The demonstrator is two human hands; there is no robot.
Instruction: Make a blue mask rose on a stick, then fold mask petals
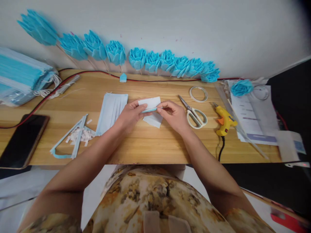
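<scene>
My left hand (130, 116) and my right hand (173, 115) meet over the middle of the wooden desk (145, 145). Both pinch a folded piece of white and pale blue mask fabric (152, 110), the left at its left edge, the right at its right end. A thin blue fold runs between the fingertips. A flat pale blue face mask (110, 111) lies just left of my left hand. White-handled scissors (194, 115) lie just right of my right hand.
Blue fabric flowers (145, 60) line the wall. Other things on the desk: a stack of masks (19, 76) far left, a phone (23, 139), cut scraps (77, 136), a tape roll (198, 94), a yellow glue gun (224, 121), papers (255, 116), a red cable (73, 76).
</scene>
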